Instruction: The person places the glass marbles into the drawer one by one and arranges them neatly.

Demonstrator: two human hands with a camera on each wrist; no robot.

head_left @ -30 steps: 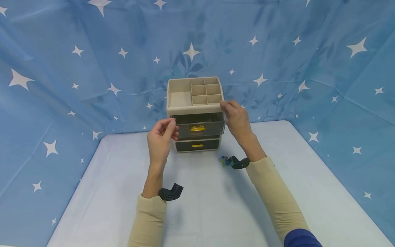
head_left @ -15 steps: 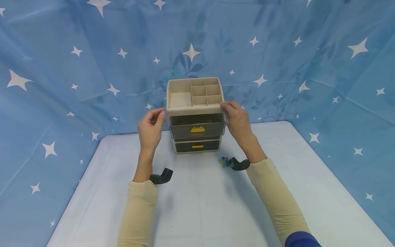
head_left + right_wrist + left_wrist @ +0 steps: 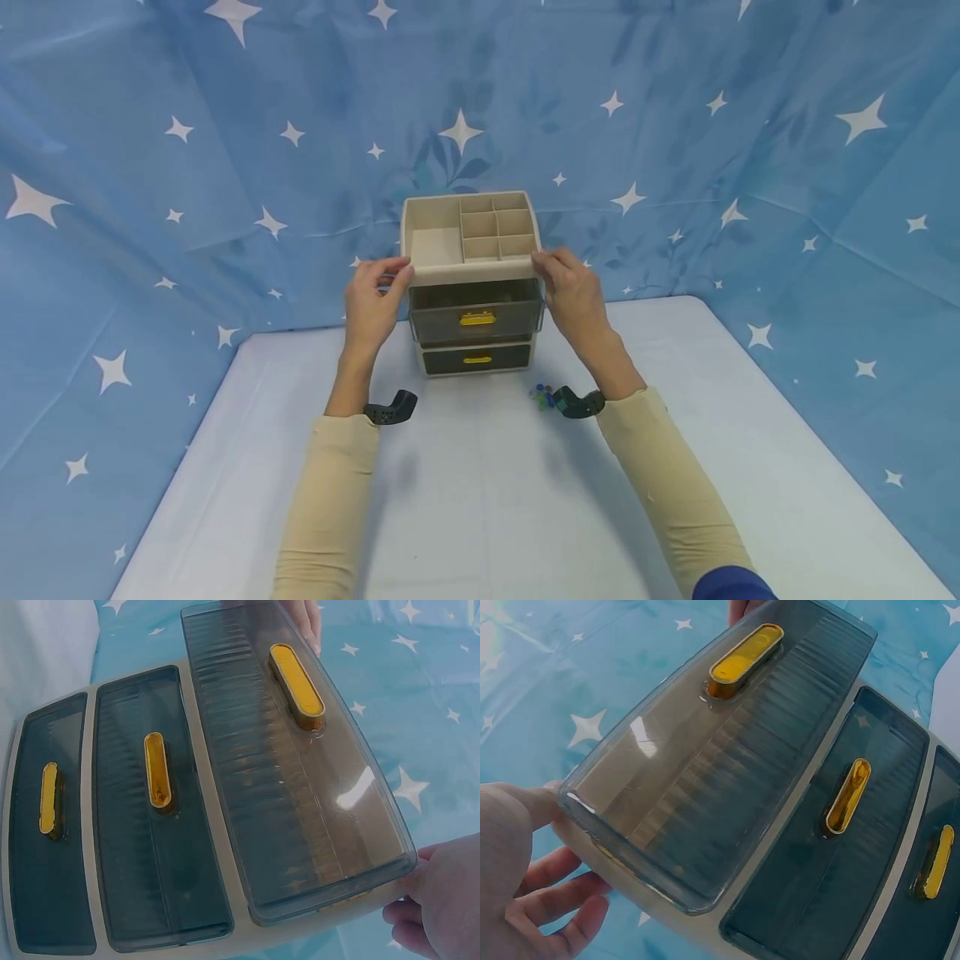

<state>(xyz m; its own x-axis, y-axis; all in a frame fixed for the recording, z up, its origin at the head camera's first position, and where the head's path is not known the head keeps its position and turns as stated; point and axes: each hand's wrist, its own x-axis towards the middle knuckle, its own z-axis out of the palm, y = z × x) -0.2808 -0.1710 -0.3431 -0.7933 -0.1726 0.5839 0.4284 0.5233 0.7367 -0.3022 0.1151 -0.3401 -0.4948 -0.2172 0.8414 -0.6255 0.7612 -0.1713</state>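
A beige drawer organizer point(image 3: 474, 273) with an open compartment top stands at the back of the table. Its smoky see-through top drawer point(image 3: 442, 322) juts forward and has a gold handle point(image 3: 477, 318). My left hand point(image 3: 371, 304) holds the upper left front corner, with the thumb by the drawer's edge and the other fingers bent beside the case. At the opposite corner, my right hand point(image 3: 579, 293) grips the case near the rim. Both wrist views show the lower drawers point(image 3: 817, 847) flush in the frame; each has a gold handle.
Several small coloured glass beads point(image 3: 542, 397) lie on the white table point(image 3: 465, 500), in front of the organizer's right side and near the right wrist camera point(image 3: 579, 403). A blue star-patterned curtain point(image 3: 300, 192) hangs close behind and along both sides.
My left hand has moved from in front of the top drawer's left side, out left and up, then in onto the upper left corner. The right hand stays at its corner.
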